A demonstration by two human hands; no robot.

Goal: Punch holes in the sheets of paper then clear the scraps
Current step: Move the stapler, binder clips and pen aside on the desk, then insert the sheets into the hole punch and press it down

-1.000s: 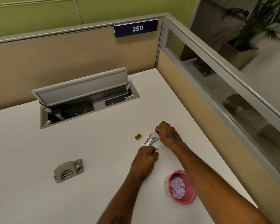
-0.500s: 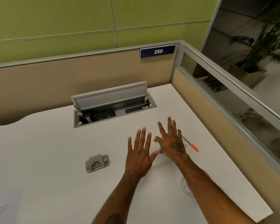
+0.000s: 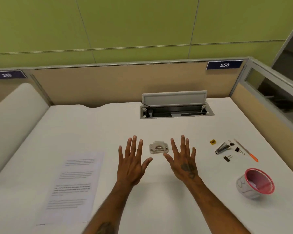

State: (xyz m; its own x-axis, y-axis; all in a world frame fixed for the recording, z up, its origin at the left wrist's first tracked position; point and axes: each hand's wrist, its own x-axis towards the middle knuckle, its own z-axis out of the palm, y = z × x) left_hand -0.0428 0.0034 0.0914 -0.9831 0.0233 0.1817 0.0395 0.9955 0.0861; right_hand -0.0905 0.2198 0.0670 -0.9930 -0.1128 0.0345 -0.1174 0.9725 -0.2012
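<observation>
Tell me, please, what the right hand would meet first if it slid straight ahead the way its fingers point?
Probably nothing nearby: the right hand points past the punch, which sits to its left, toward the open cable hatch. Its height above the desk is unclear.

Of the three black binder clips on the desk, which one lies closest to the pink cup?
The binder clip nearest the person, below the metal tool. The other two clips lie farther back from the pink cup, beside the orange-tipped pen.

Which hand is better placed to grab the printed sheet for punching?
Left, probably. The left hand is open and empty on the side where the printed sheet lies. The right hand, also empty, would have to cross over; it sits nearer the hole punch.
</observation>
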